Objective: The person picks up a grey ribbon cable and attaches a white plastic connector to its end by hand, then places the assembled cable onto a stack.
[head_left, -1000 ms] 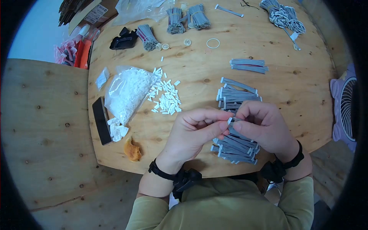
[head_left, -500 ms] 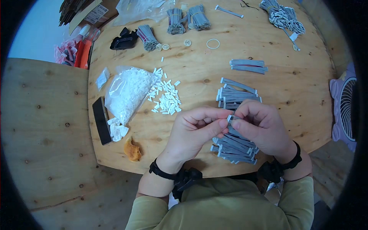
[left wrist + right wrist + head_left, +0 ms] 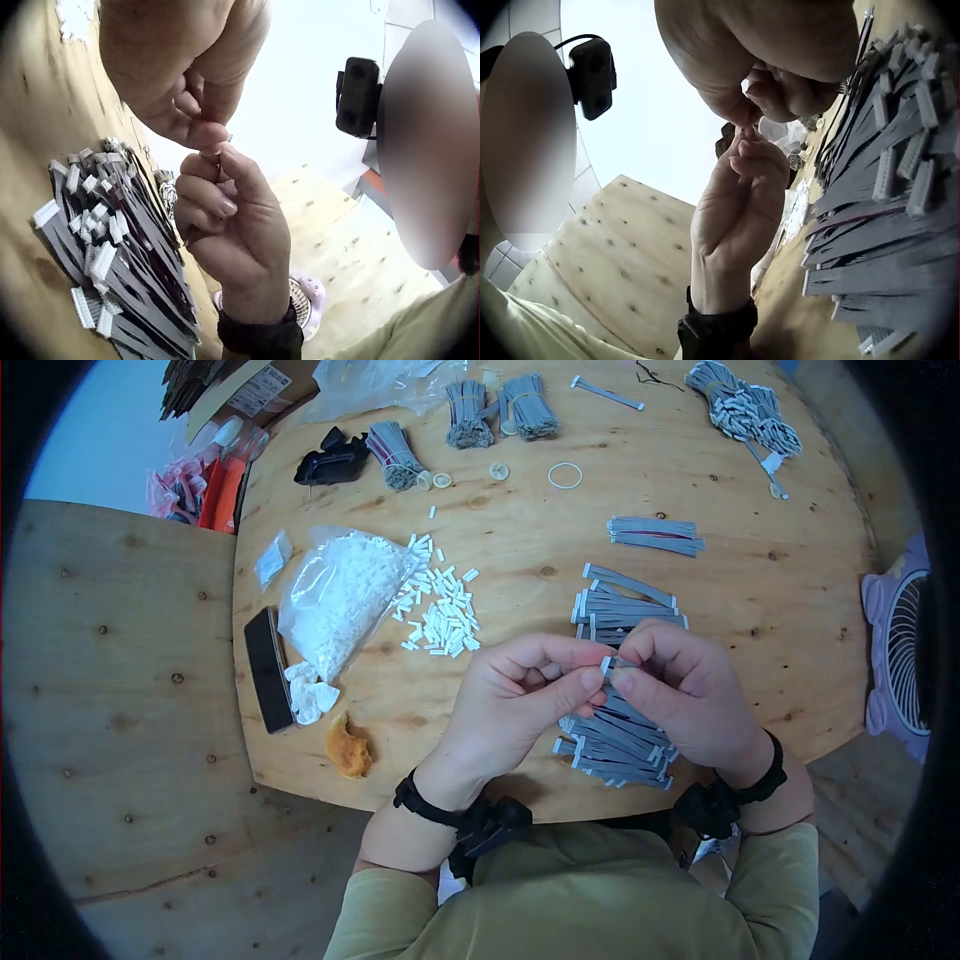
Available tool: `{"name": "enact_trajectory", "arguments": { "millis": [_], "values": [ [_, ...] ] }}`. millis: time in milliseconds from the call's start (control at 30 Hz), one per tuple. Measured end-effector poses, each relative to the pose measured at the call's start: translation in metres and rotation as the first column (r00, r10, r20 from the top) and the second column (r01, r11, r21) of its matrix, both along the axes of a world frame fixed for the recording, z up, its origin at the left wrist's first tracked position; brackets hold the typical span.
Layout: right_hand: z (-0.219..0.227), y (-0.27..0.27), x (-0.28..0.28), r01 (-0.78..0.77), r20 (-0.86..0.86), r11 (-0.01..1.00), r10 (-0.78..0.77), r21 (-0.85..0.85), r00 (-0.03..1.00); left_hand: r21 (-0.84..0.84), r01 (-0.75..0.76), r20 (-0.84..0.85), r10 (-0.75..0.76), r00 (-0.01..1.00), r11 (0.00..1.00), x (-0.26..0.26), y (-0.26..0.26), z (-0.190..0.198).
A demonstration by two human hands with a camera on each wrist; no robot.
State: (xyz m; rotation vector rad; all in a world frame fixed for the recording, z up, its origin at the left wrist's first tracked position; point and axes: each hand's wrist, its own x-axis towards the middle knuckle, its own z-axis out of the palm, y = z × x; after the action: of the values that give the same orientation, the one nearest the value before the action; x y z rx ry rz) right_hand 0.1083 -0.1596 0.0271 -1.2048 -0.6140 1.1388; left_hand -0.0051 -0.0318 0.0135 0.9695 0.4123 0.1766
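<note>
In the head view my left hand (image 3: pixel 520 695) and right hand (image 3: pixel 695 690) meet fingertip to fingertip above a pile of grey ribbon cables (image 3: pixel 615 745). A small white connector (image 3: pixel 606 666) shows between them, at the end of a grey ribbon cable mostly hidden by the fingers. My left thumb and forefinger pinch the connector end. The right thumb and forefinger grip the cable right beside it. Both wrist views show the thumbs and forefingers pressed close together, with white-ended cables (image 3: pixel 101 262) lying below.
Left of the hands lie loose white pieces (image 3: pixel 445 620), a clear bag (image 3: pixel 340 605) of them, a phone (image 3: pixel 268 670) and a bread piece (image 3: pixel 348 748). Beyond are a small cable stack (image 3: pixel 655 536) and banded bundles (image 3: pixel 528 408). A purple fan (image 3: pixel 890 650) stands at the right.
The head view has shifted slightly, moving the table's things a little rightward in the picture. Both hands keep pinching at the connector, with only small finger movement.
</note>
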Motion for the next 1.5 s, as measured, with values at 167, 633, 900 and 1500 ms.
{"name": "enact_trajectory", "arguments": {
  "millis": [167,633,900,1500],
  "values": [
    [-0.003,-0.001,0.001,-0.016,0.059,1.000,0.016,0.002,0.998,0.041,0.025,-0.007,-0.025,1.000,0.999,0.000,0.001,0.000],
    [0.005,-0.002,0.008,-0.009,-0.107,0.996,-0.001,-0.091,0.994,0.008,0.007,-0.008,-0.007,1.000,1.000,-0.002,0.002,-0.001],
    [0.001,-0.003,0.006,-0.004,0.010,0.998,0.004,-0.059,1.000,0.027,0.020,-0.003,-0.020,1.000,0.999,0.000,-0.002,0.001],
    [-0.007,-0.002,0.001,0.050,0.104,0.999,-0.051,0.013,0.993,0.482,-0.095,0.121,0.041,0.992,0.871,0.001,-0.007,-0.004]
  ]
}}
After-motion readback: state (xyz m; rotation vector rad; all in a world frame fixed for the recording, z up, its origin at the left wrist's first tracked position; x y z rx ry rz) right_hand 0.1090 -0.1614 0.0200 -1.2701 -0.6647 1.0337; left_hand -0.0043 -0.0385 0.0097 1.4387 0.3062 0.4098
